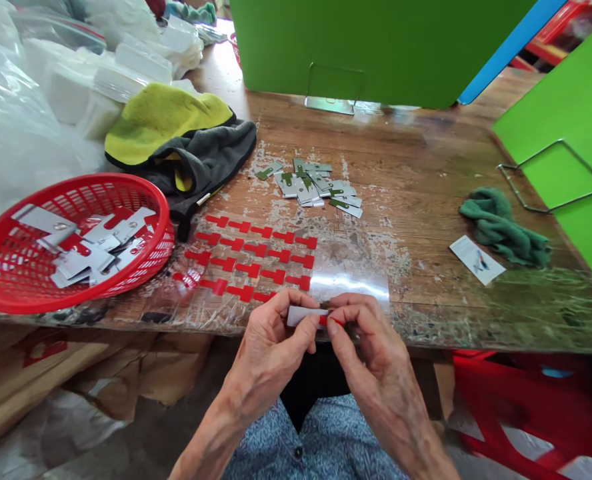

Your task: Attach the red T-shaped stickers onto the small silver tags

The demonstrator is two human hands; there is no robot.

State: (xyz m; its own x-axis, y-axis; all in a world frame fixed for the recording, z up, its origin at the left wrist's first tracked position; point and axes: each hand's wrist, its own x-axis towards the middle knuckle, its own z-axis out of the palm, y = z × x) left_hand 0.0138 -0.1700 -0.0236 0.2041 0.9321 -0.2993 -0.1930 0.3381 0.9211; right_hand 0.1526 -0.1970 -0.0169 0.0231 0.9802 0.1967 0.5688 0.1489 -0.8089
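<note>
While left fingers (pixel 302 335) pinch white card (pixel 300 315), right fingers (pixel 342 341) grip red piece (pixel 323 320), mostly hidden, outline unclear

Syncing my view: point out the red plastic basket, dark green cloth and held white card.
Red plastic basket (pixel 9 253), head view: left inner wall.
Dark green cloth (pixel 503 231), head view: middle folds.
Held white card (pixel 299 316), head view: exposed left part.

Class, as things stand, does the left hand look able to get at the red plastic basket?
Probably yes, though the left hand pinches a pale tag and may need freeing first. The red plastic basket stands open-topped on that same side, with seemingly only flat red T-shaped pieces between.
</note>
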